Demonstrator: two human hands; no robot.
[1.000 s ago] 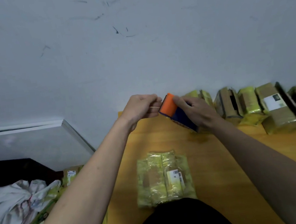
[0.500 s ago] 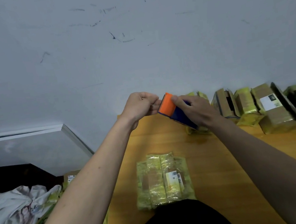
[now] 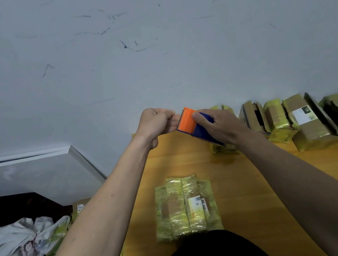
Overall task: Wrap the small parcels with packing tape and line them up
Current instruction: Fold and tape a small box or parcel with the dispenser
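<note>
Nearest you, a taped parcel (image 3: 186, 206) w/ a barcode label is lying flat on the orange table (image 3: 248, 181), just ahead of your torso. Above the table's far part, your right hand (image 3: 220, 125) is gripping the orange & blue tape dispenser (image 3: 193, 124), thumb pressing its orange end, fingers curling round the blue body. Your left hand (image 3: 155, 123) is sitting right at that orange end, fingers curled tight & pinching something thin; can't tell if it's the tape end. Along the wall (image 3: 152, 53), a row of wrapped parcels (image 3: 307, 120) is lining the table's back edge to your right. Off left, a white bag (image 3: 17, 251) is lying on the floor.
</note>
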